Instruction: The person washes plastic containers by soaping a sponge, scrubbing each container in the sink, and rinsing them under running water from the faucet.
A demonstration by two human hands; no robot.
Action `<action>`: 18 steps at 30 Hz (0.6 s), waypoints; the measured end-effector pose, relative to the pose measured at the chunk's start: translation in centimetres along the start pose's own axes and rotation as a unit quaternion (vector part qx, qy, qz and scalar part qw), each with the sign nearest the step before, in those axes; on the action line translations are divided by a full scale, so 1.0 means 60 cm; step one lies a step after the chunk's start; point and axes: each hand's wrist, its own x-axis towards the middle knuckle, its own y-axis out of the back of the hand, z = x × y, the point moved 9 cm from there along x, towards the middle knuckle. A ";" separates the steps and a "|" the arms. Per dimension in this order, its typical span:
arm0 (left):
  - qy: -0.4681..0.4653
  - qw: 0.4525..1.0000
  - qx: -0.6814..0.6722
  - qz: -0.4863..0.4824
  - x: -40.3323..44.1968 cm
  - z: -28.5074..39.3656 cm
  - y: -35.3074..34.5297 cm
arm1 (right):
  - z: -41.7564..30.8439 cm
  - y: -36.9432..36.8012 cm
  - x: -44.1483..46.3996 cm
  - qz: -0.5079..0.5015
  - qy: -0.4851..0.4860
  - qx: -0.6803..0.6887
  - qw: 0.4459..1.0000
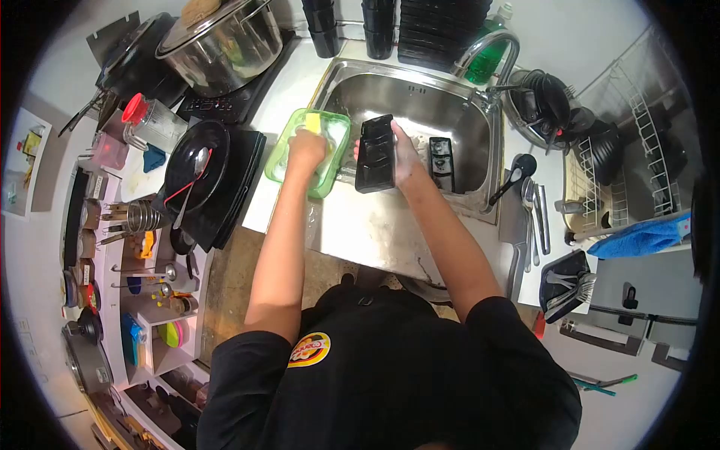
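Note:
My left hand (306, 154) is closed around a yellow sponge (313, 121), over a green plastic tub (321, 184) with soapy liquid inside. In my right hand (407, 156) is a black compartment tray (376, 154), tilted up at the front edge of the steel sink (356, 75). Suds cover part of the right hand. A second black compartment tray (442, 163) lies in the sink, with some foam or water in its sections.
A faucet (487, 45) arches over the sink's back right. Pots, including a large steel pot (225, 49), and a black pan (196, 165) stand left. On the right are a bowl of dark dishes (544, 105), cutlery (570, 289) and a wire dish rack (637, 127).

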 end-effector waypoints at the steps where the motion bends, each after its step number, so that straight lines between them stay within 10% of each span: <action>1: 0.030 0.998 -0.053 0.015 -0.036 0.014 0.048 | 0.000 -0.001 -0.004 0.009 -0.003 -0.002 1.000; 13: 0.097 0.971 -0.215 0.049 -0.160 0.019 0.193 | 0.002 -0.017 -0.007 -0.081 -0.012 -0.073 0.994; 18: -0.114 0.923 -0.341 0.134 -0.094 0.172 0.232 | 0.005 -0.057 -0.022 -0.099 -0.017 -0.114 0.988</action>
